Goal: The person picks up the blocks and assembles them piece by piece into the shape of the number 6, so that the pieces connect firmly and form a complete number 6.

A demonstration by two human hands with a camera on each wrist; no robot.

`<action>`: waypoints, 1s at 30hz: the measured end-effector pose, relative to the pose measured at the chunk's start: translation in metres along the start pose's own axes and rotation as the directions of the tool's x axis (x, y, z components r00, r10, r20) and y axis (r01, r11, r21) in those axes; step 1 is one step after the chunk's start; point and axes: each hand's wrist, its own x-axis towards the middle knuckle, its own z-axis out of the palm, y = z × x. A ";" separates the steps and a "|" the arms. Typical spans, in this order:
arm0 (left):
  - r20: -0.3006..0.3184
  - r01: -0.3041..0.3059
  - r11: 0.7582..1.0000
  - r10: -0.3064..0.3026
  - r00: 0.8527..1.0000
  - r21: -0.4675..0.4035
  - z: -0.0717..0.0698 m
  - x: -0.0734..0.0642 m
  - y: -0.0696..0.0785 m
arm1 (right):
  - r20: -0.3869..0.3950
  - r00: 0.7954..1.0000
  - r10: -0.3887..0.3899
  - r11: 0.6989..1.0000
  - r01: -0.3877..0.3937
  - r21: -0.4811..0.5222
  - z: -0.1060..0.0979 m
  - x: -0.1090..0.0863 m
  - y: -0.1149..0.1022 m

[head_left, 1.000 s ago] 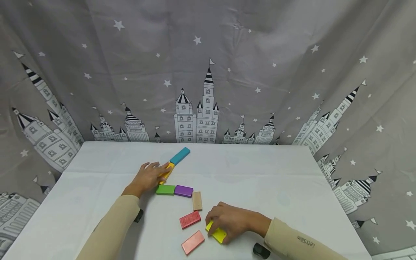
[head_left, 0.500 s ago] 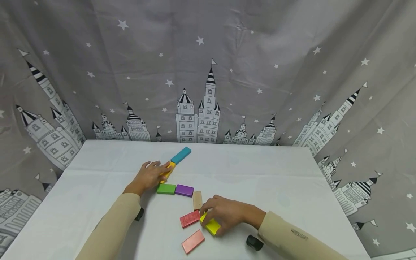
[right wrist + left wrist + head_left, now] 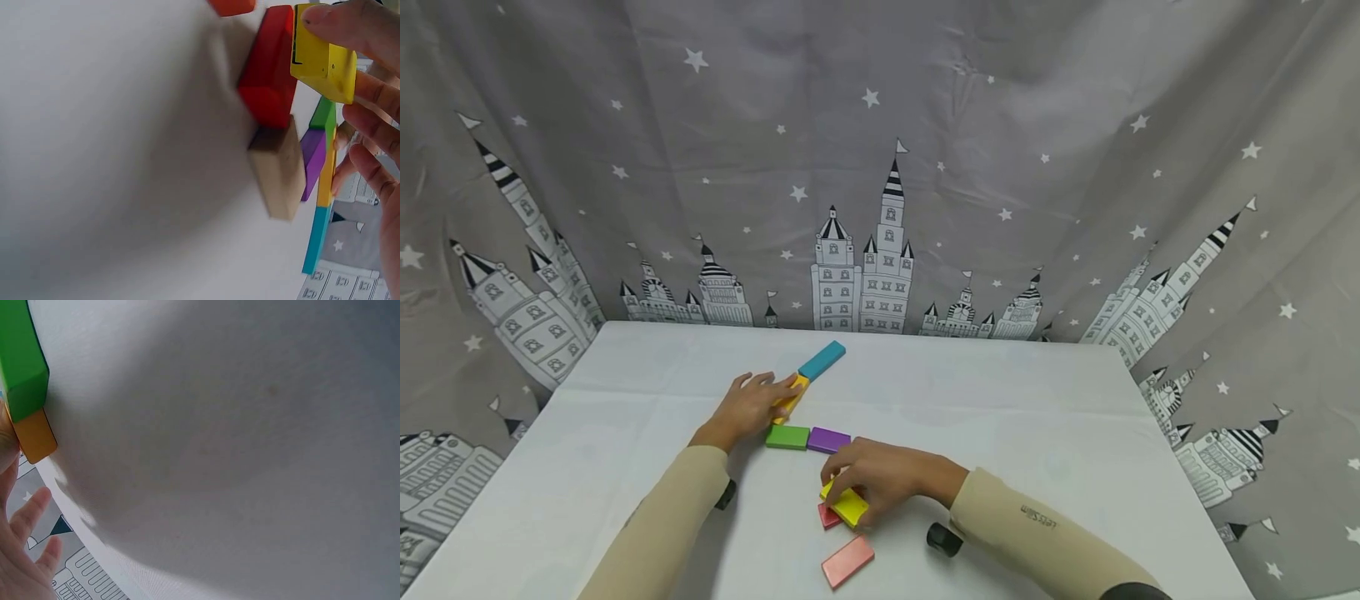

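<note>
My left hand [image 3: 747,411] pinches the orange block [image 3: 798,390], which lies on the white table between the blue block [image 3: 822,361] and the green block [image 3: 787,437]. A purple block [image 3: 828,440] continues on from the green one. My right hand [image 3: 886,475] grips a yellow block [image 3: 849,506] between thumb and fingers. It is raised over the red block [image 3: 828,517] and covers part of it. In the right wrist view a plain wooden block [image 3: 279,170] shows near the red one; my right hand hides it in the head view.
A pink block [image 3: 847,562] lies nearest to me on the white table [image 3: 1037,433]. Behind the table hangs a grey curtain [image 3: 985,167] with castles and stars. A black cylinder [image 3: 943,540] sits below my right forearm.
My right hand has carried the yellow block up and to the left, from the tabletop right of the red block to over it. My left hand stays at the orange block.
</note>
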 end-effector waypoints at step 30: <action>-0.005 -0.023 1.000 0.023 1.000 0.002 -0.001 -0.002 -0.001 | 0.129 0.991 -0.027 0.996 0.038 -0.084 0.002 0.080 -0.019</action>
